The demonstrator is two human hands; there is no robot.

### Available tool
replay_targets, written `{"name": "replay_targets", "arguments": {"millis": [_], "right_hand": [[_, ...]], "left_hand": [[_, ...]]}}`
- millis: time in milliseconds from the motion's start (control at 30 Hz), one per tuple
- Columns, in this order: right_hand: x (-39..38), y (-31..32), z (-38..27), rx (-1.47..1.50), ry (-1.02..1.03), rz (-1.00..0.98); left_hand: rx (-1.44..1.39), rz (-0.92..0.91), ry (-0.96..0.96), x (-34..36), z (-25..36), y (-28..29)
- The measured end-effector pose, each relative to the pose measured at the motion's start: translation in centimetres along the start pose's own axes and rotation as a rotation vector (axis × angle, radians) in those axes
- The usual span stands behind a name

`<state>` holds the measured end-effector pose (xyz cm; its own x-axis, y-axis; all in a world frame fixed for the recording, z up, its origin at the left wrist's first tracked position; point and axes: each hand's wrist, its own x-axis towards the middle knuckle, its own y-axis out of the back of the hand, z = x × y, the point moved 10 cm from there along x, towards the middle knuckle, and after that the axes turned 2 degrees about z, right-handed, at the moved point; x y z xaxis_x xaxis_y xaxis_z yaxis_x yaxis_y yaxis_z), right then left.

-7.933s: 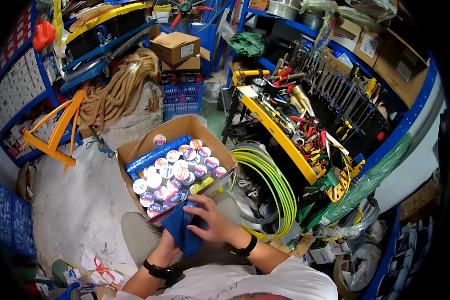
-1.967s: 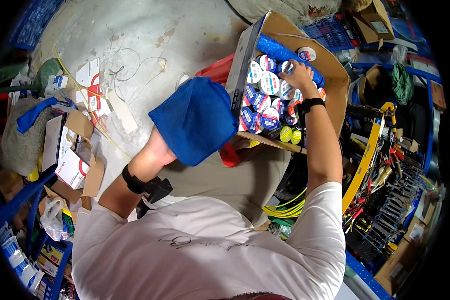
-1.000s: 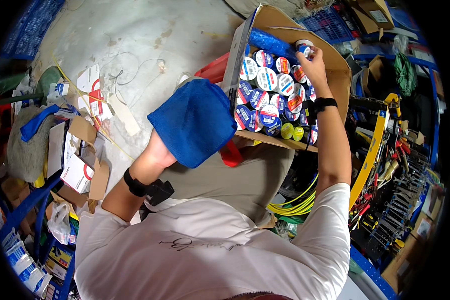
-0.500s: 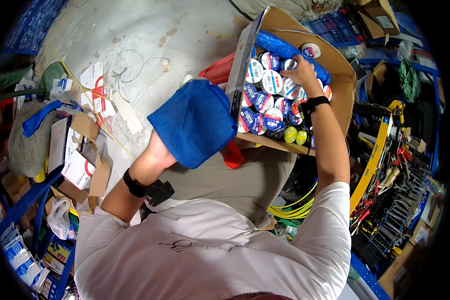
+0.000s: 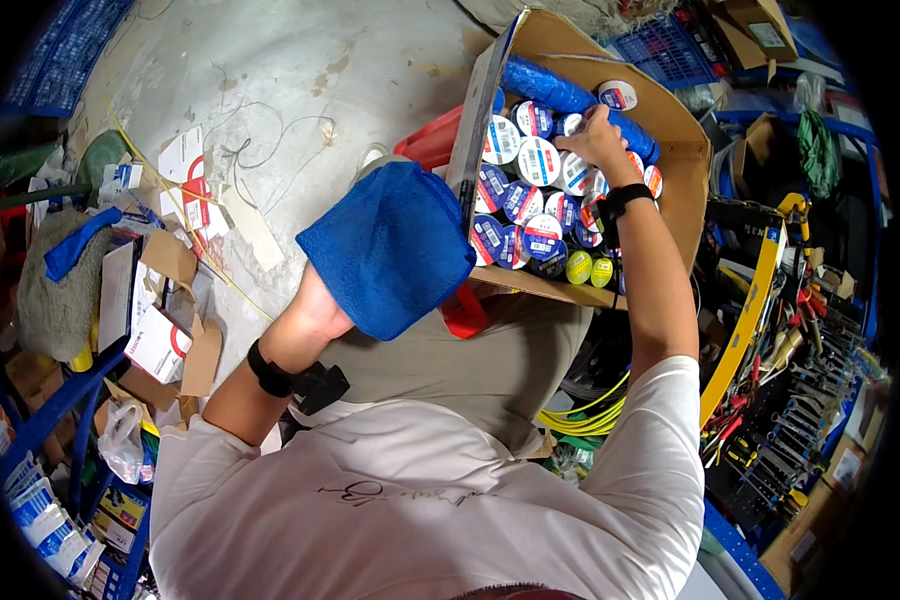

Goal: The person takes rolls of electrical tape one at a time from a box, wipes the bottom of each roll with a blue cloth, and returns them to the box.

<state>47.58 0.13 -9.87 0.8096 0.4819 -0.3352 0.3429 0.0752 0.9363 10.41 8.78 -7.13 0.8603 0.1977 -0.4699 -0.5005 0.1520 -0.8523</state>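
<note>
One blue cloth (image 5: 390,250) over left hand (image 5: 324,302), right hand (image 5: 600,140) at labelled rolls (image 5: 539,161), grips unclear

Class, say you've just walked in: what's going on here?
A person has a blue cloth draped over most of their left hand, beside an open box. Their right hand is inside the box, fingers down among the rolls, near a long blue bundle. Whether it grips one is hidden.
</note>
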Motion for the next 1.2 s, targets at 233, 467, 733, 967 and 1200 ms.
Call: {"name": "replay_targets", "arguments": {"millis": [233, 467, 733, 967, 1200], "right_hand": [[-0.1, -0.1, 0.0, 0.039, -0.011, 0.014], [0.2, -0.4, 0.2, 0.032, 0.006, -0.018], [0.1, 2.7, 0.6, 0.275, 0.113, 0.175], [-1.4, 1.7, -6.5, 0.143, 0.334, 0.104], [-0.6, -0.8, -6.6, 0.058, 0.280, 0.039]], "left_hand": [[-0.007, -0.003, 0.009, 0.4, -0.3, -0.3], [-0.022, -0.001, 0.012, 0.4, -0.4, -0.2], [-0.019, 0.016, 0.012, 0.5, -0.3, 0.0], [-0.008, 0.037, 0.021, 0.8, -0.6, -0.4], [0.009, 0.046, 0.003, 0.6, 0.4, -0.4]]}}
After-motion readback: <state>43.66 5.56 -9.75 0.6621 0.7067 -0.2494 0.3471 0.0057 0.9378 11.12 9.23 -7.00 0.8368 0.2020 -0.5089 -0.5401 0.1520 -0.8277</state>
